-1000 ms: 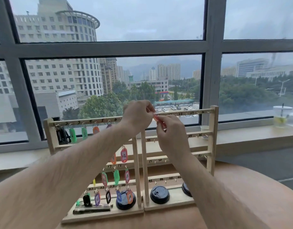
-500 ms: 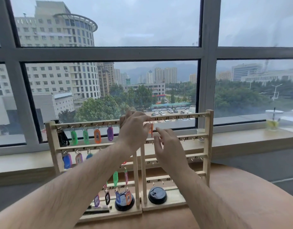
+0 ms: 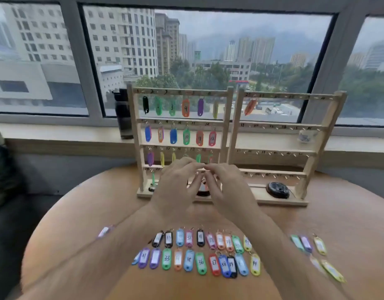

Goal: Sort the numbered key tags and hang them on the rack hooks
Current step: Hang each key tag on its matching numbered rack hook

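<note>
Two wooden hook racks stand at the far side of the round table, the left rack (image 3: 226,126) and the right rack (image 3: 325,131). Coloured numbered tags fill the left rack's upper rows. On the right rack a single orange tag (image 3: 250,107) hangs from the top row. My left hand (image 3: 176,187) and my right hand (image 3: 228,189) hover low in front of the left rack, fingers loosely bent, fingertips nearly meeting, with nothing visible in them. Several loose tags (image 3: 197,252) lie in two rows on the table under my forearms.
More loose tags (image 3: 316,250) lie at the right, and one tag (image 3: 104,231) at the left. A black lid (image 3: 277,189) rests on the right rack's base. On the window sill stand a dark bottle (image 3: 123,113) and a small cup (image 3: 304,136).
My hands let go of the orange tag on the right rack's top row and dropped to the lower rows. The view tilted down, bringing the loose tags into sight.
</note>
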